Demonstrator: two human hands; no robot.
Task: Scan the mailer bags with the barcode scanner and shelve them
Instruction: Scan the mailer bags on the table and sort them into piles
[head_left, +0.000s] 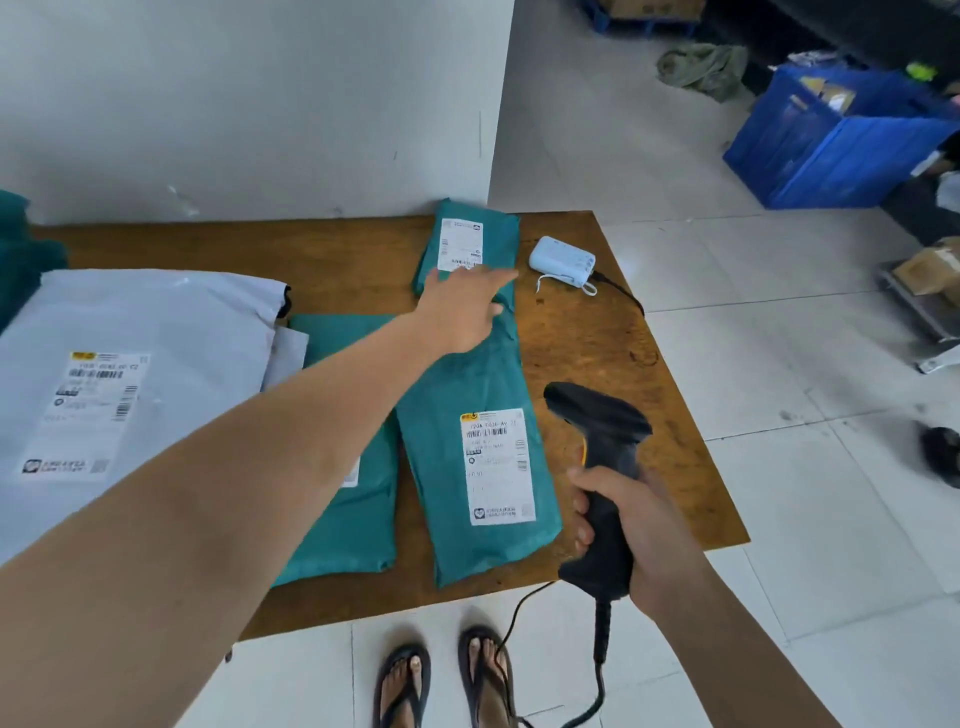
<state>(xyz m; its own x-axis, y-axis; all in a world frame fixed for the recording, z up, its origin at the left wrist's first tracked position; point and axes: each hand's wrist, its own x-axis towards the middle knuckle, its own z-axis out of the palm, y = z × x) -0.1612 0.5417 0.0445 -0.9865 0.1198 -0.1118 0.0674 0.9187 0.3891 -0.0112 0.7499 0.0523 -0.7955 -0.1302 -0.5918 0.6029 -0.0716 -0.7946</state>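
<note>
My left grip (465, 306) is released, fingers straight, over the far bag (501, 234). My right grip (631, 525) grasps the scanner (602, 421); the near bag (457, 374) lies just left of it.

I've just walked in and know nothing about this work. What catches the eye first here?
The bare left hand stretches across the brown wooden table to a small teal plastic mailer bag at its far edge. Near the front, the right hand grips a black pistol-shaped barcode scanner, beside a long teal mailer bag with a white label.
</note>
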